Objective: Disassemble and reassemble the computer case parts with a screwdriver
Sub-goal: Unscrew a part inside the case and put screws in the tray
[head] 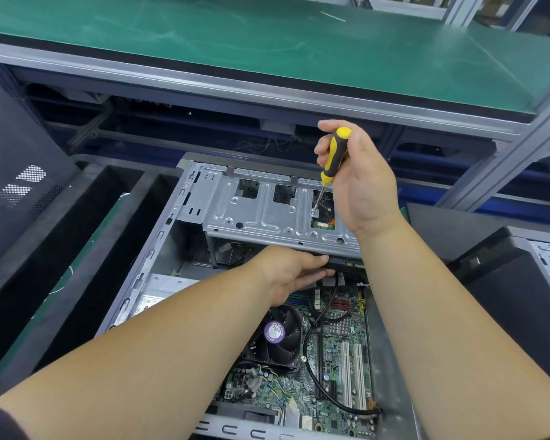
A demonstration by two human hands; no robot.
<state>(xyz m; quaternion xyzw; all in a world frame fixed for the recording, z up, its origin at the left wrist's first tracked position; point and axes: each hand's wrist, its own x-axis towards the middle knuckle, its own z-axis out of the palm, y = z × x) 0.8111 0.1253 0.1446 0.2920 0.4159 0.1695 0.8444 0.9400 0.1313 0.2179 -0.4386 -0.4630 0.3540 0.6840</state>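
Your right hand grips the rubbery yellow-black screwdriver, its thin steel tip on the ribbed metal drive cage at frame centre. Your left hand reaches straight-fingered beneath the cage.

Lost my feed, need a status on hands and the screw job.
Right hand grips yellow-and-black screwdriver, tip on screw in silver metal drive cage. Left hand reaches under cage edge. Nothing blocking.
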